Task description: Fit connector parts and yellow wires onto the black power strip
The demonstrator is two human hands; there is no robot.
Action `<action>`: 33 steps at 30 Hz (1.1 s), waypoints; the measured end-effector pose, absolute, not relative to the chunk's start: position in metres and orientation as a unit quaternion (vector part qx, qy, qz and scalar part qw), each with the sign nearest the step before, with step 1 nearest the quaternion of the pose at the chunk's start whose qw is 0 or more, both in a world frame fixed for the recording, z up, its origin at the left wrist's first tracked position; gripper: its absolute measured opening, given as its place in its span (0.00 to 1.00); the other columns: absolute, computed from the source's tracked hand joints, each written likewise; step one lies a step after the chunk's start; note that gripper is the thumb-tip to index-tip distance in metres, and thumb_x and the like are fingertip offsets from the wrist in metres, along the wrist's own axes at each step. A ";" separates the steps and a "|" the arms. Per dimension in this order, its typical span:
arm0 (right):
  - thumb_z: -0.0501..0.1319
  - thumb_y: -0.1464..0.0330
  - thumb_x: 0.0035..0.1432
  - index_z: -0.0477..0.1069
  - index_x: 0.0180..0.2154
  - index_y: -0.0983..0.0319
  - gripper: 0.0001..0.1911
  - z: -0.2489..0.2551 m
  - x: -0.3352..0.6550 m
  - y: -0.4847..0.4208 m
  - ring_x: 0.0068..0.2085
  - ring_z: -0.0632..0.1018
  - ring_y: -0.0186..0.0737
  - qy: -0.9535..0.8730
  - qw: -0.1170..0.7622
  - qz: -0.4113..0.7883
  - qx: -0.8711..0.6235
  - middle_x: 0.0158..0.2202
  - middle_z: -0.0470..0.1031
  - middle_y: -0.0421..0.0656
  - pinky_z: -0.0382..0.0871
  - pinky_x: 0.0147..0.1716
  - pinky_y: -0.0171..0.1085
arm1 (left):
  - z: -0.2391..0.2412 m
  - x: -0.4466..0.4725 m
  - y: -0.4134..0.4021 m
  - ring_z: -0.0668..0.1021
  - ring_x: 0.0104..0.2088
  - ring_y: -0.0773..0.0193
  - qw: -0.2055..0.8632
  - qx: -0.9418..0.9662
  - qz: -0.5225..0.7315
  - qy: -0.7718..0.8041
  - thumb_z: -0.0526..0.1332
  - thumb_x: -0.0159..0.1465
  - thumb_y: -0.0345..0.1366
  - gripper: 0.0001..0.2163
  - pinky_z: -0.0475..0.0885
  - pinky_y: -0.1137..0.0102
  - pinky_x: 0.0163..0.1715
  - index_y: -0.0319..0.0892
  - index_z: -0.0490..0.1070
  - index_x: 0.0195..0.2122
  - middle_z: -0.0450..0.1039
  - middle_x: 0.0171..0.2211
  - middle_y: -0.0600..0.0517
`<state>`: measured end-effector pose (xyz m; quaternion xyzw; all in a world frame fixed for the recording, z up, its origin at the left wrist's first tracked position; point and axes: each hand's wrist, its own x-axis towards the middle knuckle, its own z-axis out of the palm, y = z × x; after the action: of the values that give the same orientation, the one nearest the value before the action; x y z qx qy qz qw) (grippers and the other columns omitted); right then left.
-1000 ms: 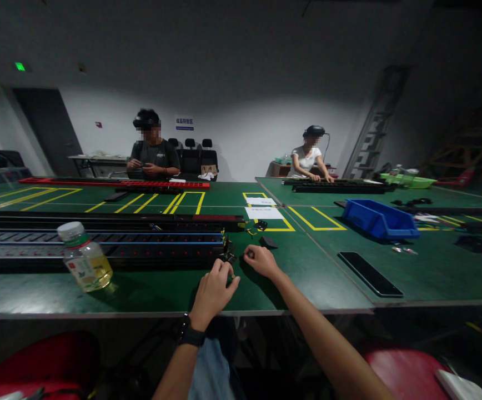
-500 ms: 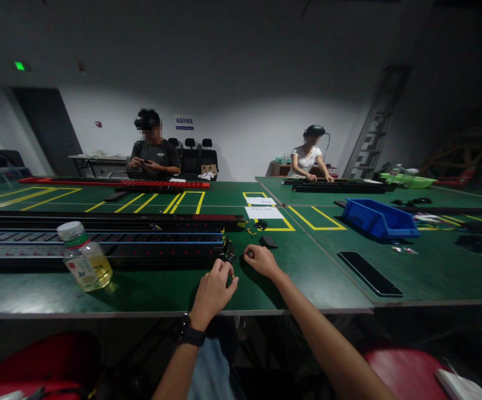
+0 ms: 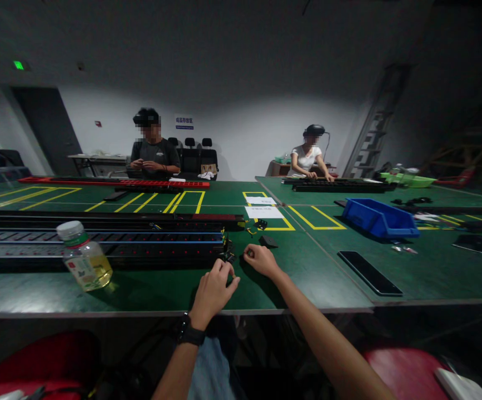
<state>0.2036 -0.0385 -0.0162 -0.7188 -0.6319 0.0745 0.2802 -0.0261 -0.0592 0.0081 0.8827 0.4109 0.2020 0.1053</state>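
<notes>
My left hand [image 3: 215,288] is at the right end of a long black rail assembly [image 3: 174,256], its fingers curled together near the small wires [image 3: 227,253] there. Whatever its fingertips pinch is too small to make out. A short gap to the right, my right hand [image 3: 261,260] rests close to the table top with fingers curled in; anything inside them is hidden. Beyond the right hand lies a small black block [image 3: 268,241]. Past that, a small black piece with holes [image 3: 260,224] sits near the yellow tape.
A drink bottle [image 3: 86,258] stands before the rail on the green table [image 3: 307,266]. To the right are a phone [image 3: 369,273] and a blue bin [image 3: 380,219]. Paper labels [image 3: 263,212] lie ahead. Across the table, two people [image 3: 155,150] [image 3: 307,158] handle parts.
Both of my hands stay in nearly the same place, with only slight finger movement in the left. The person across on the left has shifted their hands a little.
</notes>
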 end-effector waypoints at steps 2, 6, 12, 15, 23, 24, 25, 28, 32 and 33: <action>0.64 0.70 0.63 0.81 0.36 0.58 0.06 -0.016 0.203 -0.039 0.31 0.76 0.36 -0.632 0.282 0.073 -0.718 0.30 0.80 0.39 0.55 0.30 0.33 | 0.008 -0.026 -0.059 0.82 0.40 0.61 0.105 0.883 0.205 0.409 0.62 0.73 0.41 0.05 0.71 0.68 0.40 0.46 0.72 0.43 0.73 0.45 0.51; 0.64 0.70 0.63 0.81 0.36 0.58 0.06 -0.016 0.203 -0.039 0.31 0.77 0.36 -0.633 0.285 0.068 -0.717 0.30 0.80 0.39 0.55 0.30 0.33 | 0.006 -0.027 -0.058 0.82 0.40 0.61 0.104 0.884 0.210 0.404 0.62 0.73 0.40 0.05 0.71 0.69 0.39 0.47 0.72 0.43 0.73 0.45 0.52; 0.64 0.70 0.63 0.80 0.36 0.58 0.05 -0.015 0.203 -0.039 0.31 0.77 0.36 -0.631 0.285 0.074 -0.718 0.30 0.80 0.39 0.55 0.30 0.33 | 0.006 -0.026 -0.057 0.82 0.40 0.61 0.107 0.885 0.212 0.400 0.63 0.74 0.39 0.04 0.70 0.69 0.38 0.46 0.71 0.43 0.73 0.45 0.52; 0.64 0.70 0.62 0.80 0.36 0.58 0.05 -0.014 0.202 -0.040 0.31 0.77 0.36 -0.629 0.285 0.074 -0.720 0.30 0.80 0.39 0.54 0.30 0.33 | 0.008 -0.027 -0.058 0.82 0.40 0.61 0.110 0.885 0.208 0.401 0.63 0.73 0.39 0.04 0.70 0.69 0.38 0.46 0.71 0.43 0.73 0.45 0.52; 0.64 0.70 0.63 0.80 0.36 0.59 0.05 -0.011 0.201 -0.041 0.31 0.76 0.36 -0.631 0.281 0.076 -0.719 0.29 0.80 0.39 0.54 0.30 0.33 | 0.008 -0.027 -0.057 0.82 0.40 0.61 0.110 0.886 0.205 0.400 0.63 0.73 0.38 0.03 0.71 0.70 0.39 0.46 0.71 0.43 0.73 0.45 0.52; 0.64 0.70 0.63 0.80 0.36 0.59 0.05 -0.012 0.201 -0.041 0.31 0.76 0.36 -0.631 0.281 0.078 -0.718 0.29 0.80 0.39 0.54 0.30 0.33 | 0.007 -0.027 -0.057 0.82 0.41 0.61 0.109 0.887 0.205 0.400 0.63 0.73 0.38 0.03 0.71 0.69 0.39 0.46 0.71 0.43 0.73 0.45 0.52; 0.64 0.70 0.63 0.80 0.36 0.59 0.05 -0.012 0.201 -0.041 0.31 0.76 0.36 -0.632 0.282 0.079 -0.718 0.29 0.80 0.39 0.54 0.30 0.33 | 0.007 -0.027 -0.057 0.82 0.41 0.61 0.108 0.887 0.205 0.400 0.63 0.73 0.38 0.03 0.71 0.69 0.39 0.46 0.71 0.43 0.73 0.45 0.52; 0.64 0.70 0.63 0.80 0.36 0.59 0.05 -0.012 0.202 -0.041 0.31 0.76 0.36 -0.631 0.283 0.078 -0.718 0.29 0.80 0.39 0.54 0.30 0.33 | 0.006 -0.027 -0.057 0.82 0.41 0.61 0.108 0.887 0.206 0.398 0.62 0.72 0.37 0.02 0.71 0.69 0.40 0.47 0.71 0.44 0.73 0.46 0.52; 0.64 0.70 0.63 0.80 0.37 0.59 0.05 -0.014 0.202 -0.040 0.31 0.76 0.36 -0.632 0.285 0.075 -0.717 0.30 0.80 0.39 0.54 0.30 0.33 | 0.005 -0.027 -0.056 0.82 0.43 0.61 0.108 0.887 0.213 0.395 0.61 0.72 0.34 0.03 0.72 0.70 0.40 0.47 0.72 0.45 0.74 0.47 0.52; 0.64 0.70 0.63 0.80 0.37 0.59 0.05 -0.014 0.202 -0.040 0.31 0.76 0.36 -0.632 0.287 0.075 -0.716 0.30 0.80 0.39 0.54 0.30 0.33 | 0.005 -0.027 -0.056 0.82 0.43 0.61 0.109 0.888 0.213 0.393 0.61 0.72 0.34 0.03 0.72 0.70 0.41 0.47 0.72 0.45 0.74 0.48 0.52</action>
<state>0.2025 -0.0404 -0.0140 -0.7160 -0.6321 0.0752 0.2865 -0.0267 -0.0558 0.0049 0.8878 0.3930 0.2133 0.1085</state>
